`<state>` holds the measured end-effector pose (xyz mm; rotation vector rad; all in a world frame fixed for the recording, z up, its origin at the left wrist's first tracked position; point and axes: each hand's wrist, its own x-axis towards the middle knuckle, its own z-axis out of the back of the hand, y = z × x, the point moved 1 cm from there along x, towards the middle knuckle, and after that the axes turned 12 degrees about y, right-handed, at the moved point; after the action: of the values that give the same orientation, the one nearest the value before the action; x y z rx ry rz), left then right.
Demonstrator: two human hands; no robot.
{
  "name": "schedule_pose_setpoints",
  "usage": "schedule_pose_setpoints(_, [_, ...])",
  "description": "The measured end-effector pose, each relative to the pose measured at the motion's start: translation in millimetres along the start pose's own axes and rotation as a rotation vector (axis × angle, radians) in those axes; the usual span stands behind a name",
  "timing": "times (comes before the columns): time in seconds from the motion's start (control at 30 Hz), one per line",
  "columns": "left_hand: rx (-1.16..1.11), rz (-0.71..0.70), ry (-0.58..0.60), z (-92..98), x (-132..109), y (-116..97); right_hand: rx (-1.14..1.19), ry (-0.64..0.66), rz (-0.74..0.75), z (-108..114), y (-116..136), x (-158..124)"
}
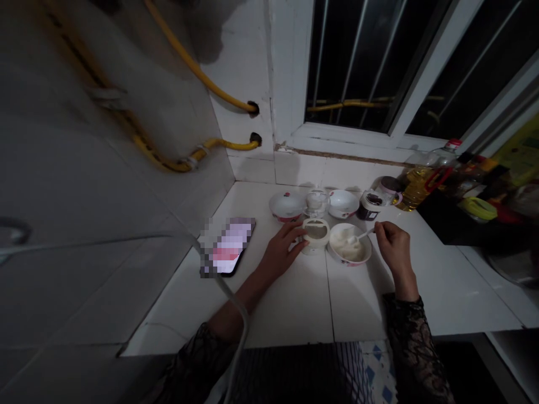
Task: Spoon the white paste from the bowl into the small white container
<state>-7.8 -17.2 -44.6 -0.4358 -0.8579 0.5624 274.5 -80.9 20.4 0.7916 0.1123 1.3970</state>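
Note:
My right hand (393, 247) pinches the handle of a white spoon (365, 234), whose bowl end rests in a pale, creamy or powdery white mass. That mass fills part of a white bowl (350, 262) with a pink pattern on its outside. Just left of the bowl stands a small round white container (315, 247) with an open top. The fingers of my left hand (283, 247) curve against its left side, thumb near the front and the others near the rim. What lies inside the container is too dim to name.
Behind are two white bowls (287, 209) (343, 205), a clear-and-white container (316, 201) and a dark-labelled jar (370, 206). A phone (231, 247) lies at left, with a grey cable (229, 294) crossing nearby. An oil bottle (416, 182) and a black box (446, 216) stand right.

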Motion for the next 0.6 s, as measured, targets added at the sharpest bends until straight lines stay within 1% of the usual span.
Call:
schedule_pose_setpoints(0.1, [0.003,-0.003,-0.004,-0.3,0,-1,-0.1,0.108,0.006,-8,2,1])
schedule_pose_setpoints(0.17, [0.004,-0.009,-0.013,-0.3,1,-1,-0.109,0.21,0.014,-14,7,0])
schedule_pose_setpoints(0.23, [0.006,-0.015,-0.021,-0.2,1,-2,-0.105,0.277,0.009,-18,12,-1])
schedule_pose_setpoints(0.33, [0.006,-0.029,-0.017,-0.2,1,-2,-0.067,0.309,-0.032,-20,14,-2])
schedule_pose_setpoints(0.47, [0.007,-0.032,-0.02,-0.3,1,0,0.059,0.354,-0.089,-19,9,-1])
schedule_pose_setpoints(0.6, [0.01,-0.027,-0.013,-0.4,0,1,0.198,0.349,-0.135,-18,6,1])
